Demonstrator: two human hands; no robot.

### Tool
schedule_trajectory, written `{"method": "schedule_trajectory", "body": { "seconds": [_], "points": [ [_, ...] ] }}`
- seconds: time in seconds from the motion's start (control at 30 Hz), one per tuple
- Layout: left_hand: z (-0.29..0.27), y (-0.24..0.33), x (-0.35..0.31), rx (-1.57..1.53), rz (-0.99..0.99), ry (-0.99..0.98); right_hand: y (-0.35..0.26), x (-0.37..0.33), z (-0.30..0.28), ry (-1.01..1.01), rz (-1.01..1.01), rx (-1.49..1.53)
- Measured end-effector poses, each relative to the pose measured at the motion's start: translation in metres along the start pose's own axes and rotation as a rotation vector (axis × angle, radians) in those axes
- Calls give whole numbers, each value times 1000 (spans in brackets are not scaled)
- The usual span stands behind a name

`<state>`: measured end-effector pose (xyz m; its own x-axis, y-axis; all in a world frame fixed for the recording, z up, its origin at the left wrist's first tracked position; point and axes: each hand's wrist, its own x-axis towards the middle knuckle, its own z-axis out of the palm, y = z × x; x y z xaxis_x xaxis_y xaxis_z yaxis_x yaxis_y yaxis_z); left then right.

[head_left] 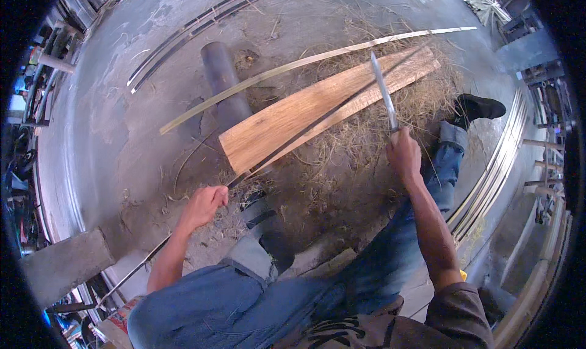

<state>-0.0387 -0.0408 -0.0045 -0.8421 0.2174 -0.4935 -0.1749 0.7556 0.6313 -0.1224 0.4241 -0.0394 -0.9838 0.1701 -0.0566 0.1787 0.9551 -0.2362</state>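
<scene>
My left hand (206, 207) grasps the dark strip (320, 118) lying across the board (284, 118), my right hand (404, 154) a knife (384, 91); shavings (342, 157) suggest some cutting done, but what remains I can't tell.

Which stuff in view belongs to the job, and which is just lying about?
Apparently in use:
dark strip, held in the left hand
knife, in the right hand
wooden board, under the strip

Apparently lying about:
pale strip, across the dark cylinder (possibly a support)
pale strip bundle, right
shavings
</scene>
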Motion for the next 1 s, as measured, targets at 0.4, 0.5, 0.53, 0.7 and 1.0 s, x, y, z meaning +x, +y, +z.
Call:
{"method": "schedule_trajectory", "body": {
  "seconds": [0.4, 0.5, 0.53, 0.7, 1.0],
  "points": [
    [1, -38, 4, 133, -40, -60, -159, -155, 59, -490, -584, 238],
    [-6, -24, -14, -31, -100, -140, -147, -104, 35, -578, -89, 307],
    [-5, -23, -16, -7, -111, -132, -141, -101, 30, -496, -65, 370],
    [-13, -26, -44, 94, -162, -88, -111, -75, 8, -575, -263, 242],
    [-13, -44, -65, 58, -194, -97, -13, 3, 32, -380, -394, -271]
  ]
}}
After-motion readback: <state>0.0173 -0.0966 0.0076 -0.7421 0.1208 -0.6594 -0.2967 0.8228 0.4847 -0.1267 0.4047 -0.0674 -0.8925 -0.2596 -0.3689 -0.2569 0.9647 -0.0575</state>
